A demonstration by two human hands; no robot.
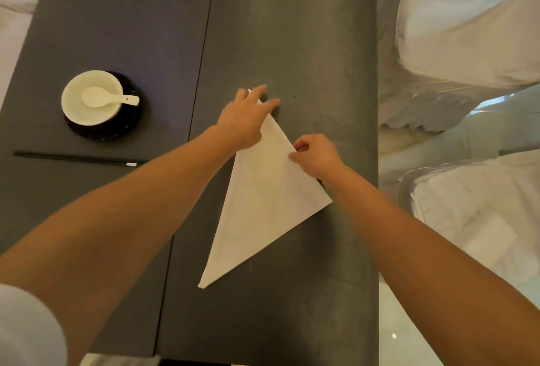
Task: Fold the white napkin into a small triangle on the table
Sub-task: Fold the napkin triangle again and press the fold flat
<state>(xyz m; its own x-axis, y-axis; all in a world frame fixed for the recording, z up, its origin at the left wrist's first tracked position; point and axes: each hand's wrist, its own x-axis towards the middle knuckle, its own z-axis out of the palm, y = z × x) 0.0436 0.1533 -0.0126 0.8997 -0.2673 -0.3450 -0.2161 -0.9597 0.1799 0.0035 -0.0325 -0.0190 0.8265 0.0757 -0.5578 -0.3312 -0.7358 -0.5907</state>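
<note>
The white napkin (263,202) lies on the dark grey table (306,44) as a long flat triangle, one tip far from me and one tip near me. My left hand (244,120) lies over the far tip with its fingers stretched out flat, pressing the cloth down. My right hand (317,155) is at the napkin's right edge, its fingers curled and pinching that edge. The far tip is mostly hidden under my left hand.
A white bowl (92,98) with a white spoon (108,97) stands on a black saucer at the left. Dark chopsticks (79,158) lie in front of it. Chairs in white covers (467,41) stand along the table's right edge.
</note>
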